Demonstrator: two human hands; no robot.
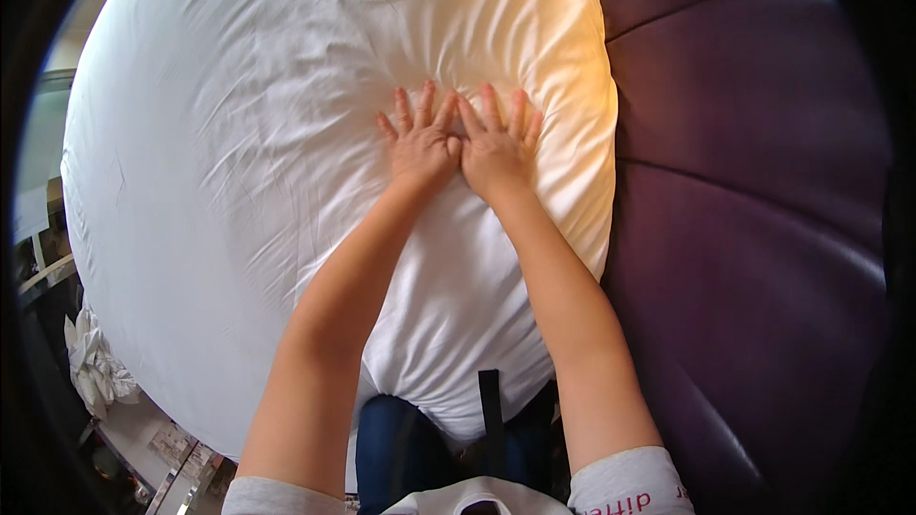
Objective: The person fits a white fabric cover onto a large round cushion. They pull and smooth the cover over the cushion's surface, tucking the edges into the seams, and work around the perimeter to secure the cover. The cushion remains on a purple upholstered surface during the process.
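A white sheet [179, 243] covers a bed, drawn into folds near the purple padded headboard [744, 229] on the right. My left hand [422, 139] lies palm down on the sheet with its fingers spread. Beside it, my right hand [499, 146] presses flat on the same cloth, fingers apart too. The two hands meet at the thumbs and index fingers. Creases run outward from around both hands. Neither hand holds anything, and the palms are hidden.
A crumpled white cloth [96, 365] lies beyond the sheet's left edge, at the lower left. A black strap [491, 408] hangs in front of my dark-trousered legs [397, 443] at the bed's near edge. Furniture stands along the far left.
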